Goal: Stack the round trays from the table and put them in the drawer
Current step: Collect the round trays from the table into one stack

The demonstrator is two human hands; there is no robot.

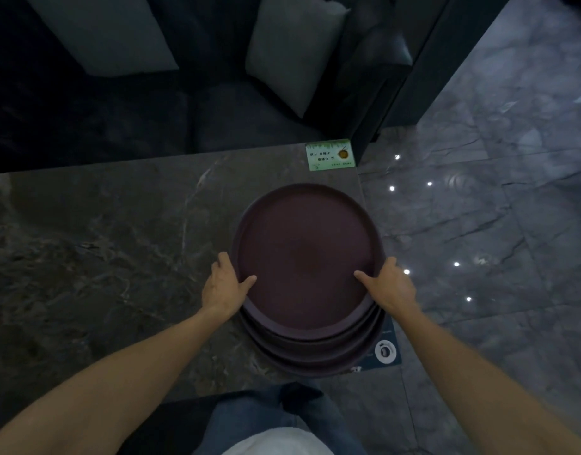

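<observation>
A stack of dark maroon round trays (304,254) sits at the right end of the dark marble table (102,244). At least three rims show at the stack's near edge. My left hand (225,287) grips the left rim of the top tray, thumb lying on its inner surface. On the opposite rim my right hand (389,285) holds the same way, thumb inside. The stack overhangs the table's right edge a little. No drawer is in view.
A green and white card (330,155) lies at the table's far right corner. A dark card with a white ring (385,352) pokes out under the stack. A dark sofa with grey cushions (292,50) stands behind the table. Glossy marble floor (486,224) spreads to the right.
</observation>
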